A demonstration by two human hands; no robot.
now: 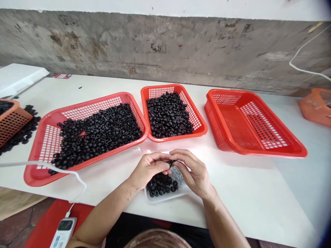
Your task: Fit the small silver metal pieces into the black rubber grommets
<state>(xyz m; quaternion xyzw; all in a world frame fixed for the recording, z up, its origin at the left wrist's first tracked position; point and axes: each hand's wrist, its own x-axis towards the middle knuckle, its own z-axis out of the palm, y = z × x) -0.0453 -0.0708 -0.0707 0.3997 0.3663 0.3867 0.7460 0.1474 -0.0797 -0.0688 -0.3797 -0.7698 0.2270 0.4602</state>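
Note:
Above a shallow clear tray (165,199), my left hand (152,168) pinches a small black ring-like part (170,163) between thumb and fingers. My right hand (192,170) meets it from the other side, its thumb and fingertips closed at the same part; whatever else they hold is too small to make out. In the tray lie black round parts (161,184) on the left and a heap of small silvery pieces (178,176) on the right, partly hidden by my right hand.
Two red baskets (85,165) (178,138) full of black parts stand behind my hands. Stacked red baskets (235,131) are at the right. An orange basket (15,122) and loose black parts sit far left. A white cable (59,168) crosses to a power bank (63,232).

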